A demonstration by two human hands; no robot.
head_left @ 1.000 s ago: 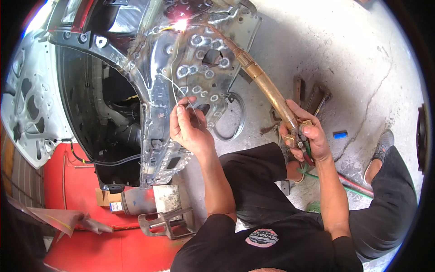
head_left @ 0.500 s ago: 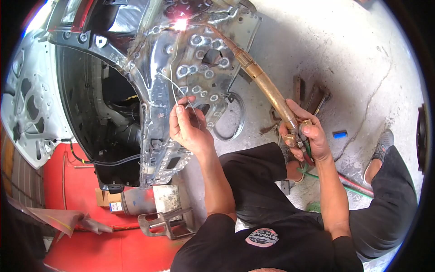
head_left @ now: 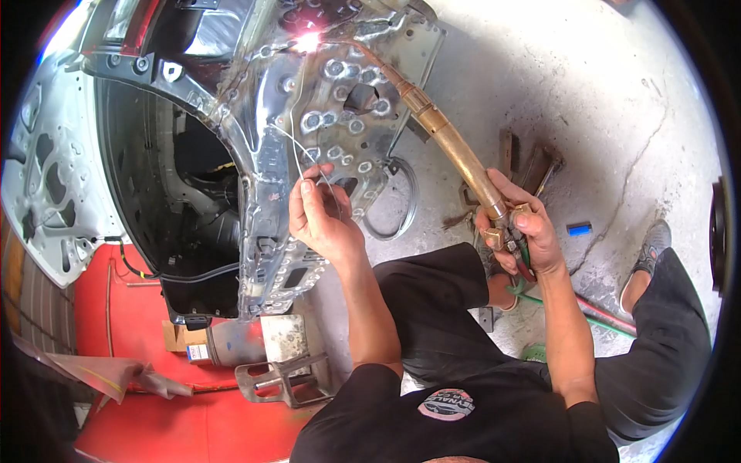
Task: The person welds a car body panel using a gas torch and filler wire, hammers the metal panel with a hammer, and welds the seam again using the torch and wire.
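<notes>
Because the torch [head_left: 448, 139] aims a fierce glow [head_left: 308, 42] at the panel [head_left: 328, 100], the right hand [head_left: 538, 238] wraps its fingers round the rear, and the left hand [head_left: 328, 222] pinches wire [head_left: 296, 158] well back, its tip seemingly glare-hidden.

Black short-sleeved shirt [head_left: 513, 420], printed badge [head_left: 446, 404], black trousers [head_left: 436, 301]

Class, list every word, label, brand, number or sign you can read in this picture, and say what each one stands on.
"REYNAL...": on the round badge of the black shirt; its ending is unclear.
"CAR CA...": the line below it on the same badge; its ending is also unclear.
Blue-and-white label at lower left: too small to read.
No other words or numbers can be made out.
</notes>
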